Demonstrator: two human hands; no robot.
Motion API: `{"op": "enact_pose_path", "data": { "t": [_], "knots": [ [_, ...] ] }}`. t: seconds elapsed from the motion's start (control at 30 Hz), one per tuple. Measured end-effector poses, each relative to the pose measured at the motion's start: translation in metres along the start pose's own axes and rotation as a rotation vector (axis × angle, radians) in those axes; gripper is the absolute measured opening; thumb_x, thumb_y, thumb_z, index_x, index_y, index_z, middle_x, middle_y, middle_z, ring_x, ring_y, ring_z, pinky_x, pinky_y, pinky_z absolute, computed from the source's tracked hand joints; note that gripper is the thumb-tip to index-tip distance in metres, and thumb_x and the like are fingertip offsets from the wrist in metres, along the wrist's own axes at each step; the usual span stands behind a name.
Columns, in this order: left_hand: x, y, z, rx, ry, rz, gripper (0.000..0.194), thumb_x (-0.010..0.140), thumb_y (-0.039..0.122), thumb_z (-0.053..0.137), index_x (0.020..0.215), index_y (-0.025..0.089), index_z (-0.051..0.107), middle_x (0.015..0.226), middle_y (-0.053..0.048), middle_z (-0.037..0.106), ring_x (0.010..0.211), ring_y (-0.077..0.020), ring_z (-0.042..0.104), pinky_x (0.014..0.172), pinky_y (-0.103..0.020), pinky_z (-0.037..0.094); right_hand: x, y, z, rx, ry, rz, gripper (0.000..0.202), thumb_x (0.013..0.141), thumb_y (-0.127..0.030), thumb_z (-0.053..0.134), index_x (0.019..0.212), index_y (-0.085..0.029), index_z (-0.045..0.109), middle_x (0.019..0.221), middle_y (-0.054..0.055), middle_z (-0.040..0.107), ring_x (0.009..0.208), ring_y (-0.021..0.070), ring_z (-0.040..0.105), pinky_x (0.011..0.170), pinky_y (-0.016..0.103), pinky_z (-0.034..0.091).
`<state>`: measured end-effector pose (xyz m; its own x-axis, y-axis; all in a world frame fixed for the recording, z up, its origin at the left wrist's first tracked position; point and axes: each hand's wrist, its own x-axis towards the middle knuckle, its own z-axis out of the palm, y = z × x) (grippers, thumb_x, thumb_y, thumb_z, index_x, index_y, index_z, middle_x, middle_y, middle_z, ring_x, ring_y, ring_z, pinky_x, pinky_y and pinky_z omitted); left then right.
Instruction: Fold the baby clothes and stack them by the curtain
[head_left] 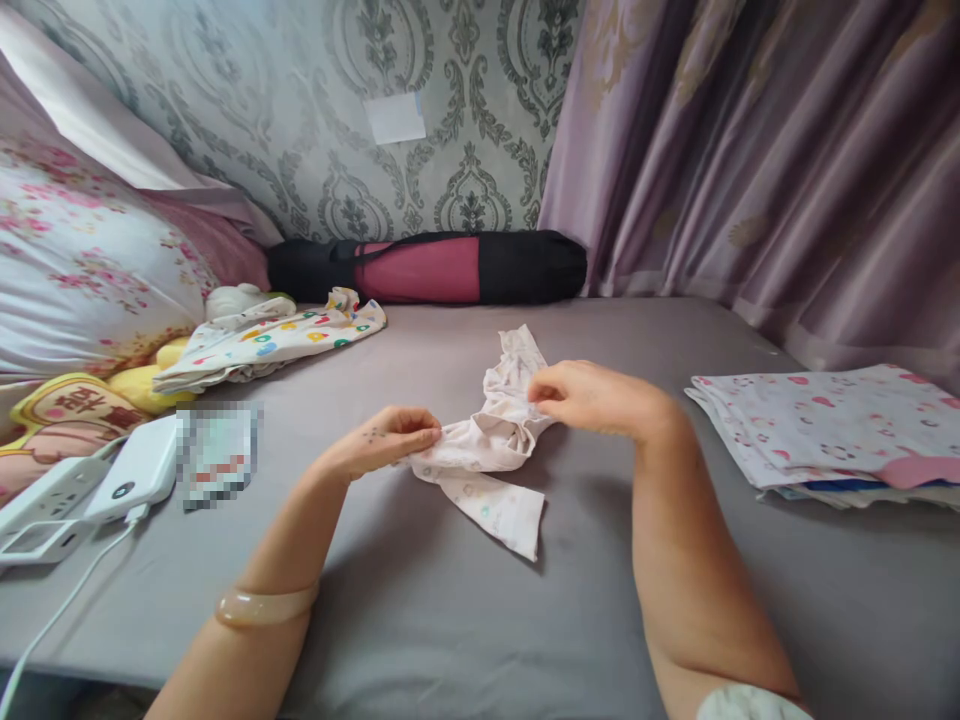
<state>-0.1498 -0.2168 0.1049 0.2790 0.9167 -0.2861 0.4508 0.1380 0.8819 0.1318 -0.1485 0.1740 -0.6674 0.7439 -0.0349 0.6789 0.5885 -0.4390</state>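
A small pale pink printed baby garment (491, 440) lies crumpled on the grey sheet in the middle of the view. One of its narrow tubes, a sleeve or a leg, stretches toward the lower right; another part points away at the top. My left hand (386, 440) pinches the cloth at its left edge between thumb and fingers. At the right side, my right hand (581, 395) is closed on the cloth, its fingertips partly hidden by folds. Whether it is a top or trousers cannot be made out.
Folded printed cloths (825, 425) lie at right. A power bank (139, 470), power strip (60, 490) and white cable (82, 590) sit at left, near a colourful printed cloth (277, 340) and floral pillow (82, 260). A black-and-red long bag (427, 268) lies along the wall.
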Motion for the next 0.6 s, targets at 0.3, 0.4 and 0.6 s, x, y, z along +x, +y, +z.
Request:
{"op": "enact_pose_path", "data": {
  "t": [0.3,0.4,0.6],
  "knots": [
    [-0.004,0.007,0.007,0.105,0.172,0.116,0.039,0.084,0.055,0.057,0.084,0.016,0.061,0.065,0.002,0.050,0.057,-0.0093,0.041,0.049,-0.021,0.029,0.023,0.039,0.023,-0.104,-0.270,0.364,0.025,0.061,-0.013,0.069,0.084,-0.022,0.064,0.093,0.001,0.067,0.072,0.0146,0.059,0.055,0.023,0.036],
    [-0.008,0.014,0.008,0.226,0.060,0.118,0.039,0.081,0.055,0.060,0.084,0.017,0.061,0.070,0.001,0.054,0.063,-0.0112,0.046,0.054,-0.021,0.034,0.028,0.033,0.030,-0.133,-0.323,0.363,0.019,0.063,-0.016,0.069,0.080,-0.021,0.062,0.098,0.002,0.065,0.071,0.0140,0.058,0.052,0.023,0.034],
    [-0.006,0.011,0.013,0.453,0.016,0.091,0.037,0.076,0.053,0.065,0.091,0.019,0.061,0.085,-0.001,0.060,0.072,-0.0136,0.050,0.060,-0.023,0.039,0.035,0.041,0.036,-0.095,-0.291,0.297,0.013,0.065,-0.018,0.064,0.076,-0.022,0.061,0.083,0.000,0.063,0.064,0.0137,0.055,0.051,0.024,0.032]
  ]
}}
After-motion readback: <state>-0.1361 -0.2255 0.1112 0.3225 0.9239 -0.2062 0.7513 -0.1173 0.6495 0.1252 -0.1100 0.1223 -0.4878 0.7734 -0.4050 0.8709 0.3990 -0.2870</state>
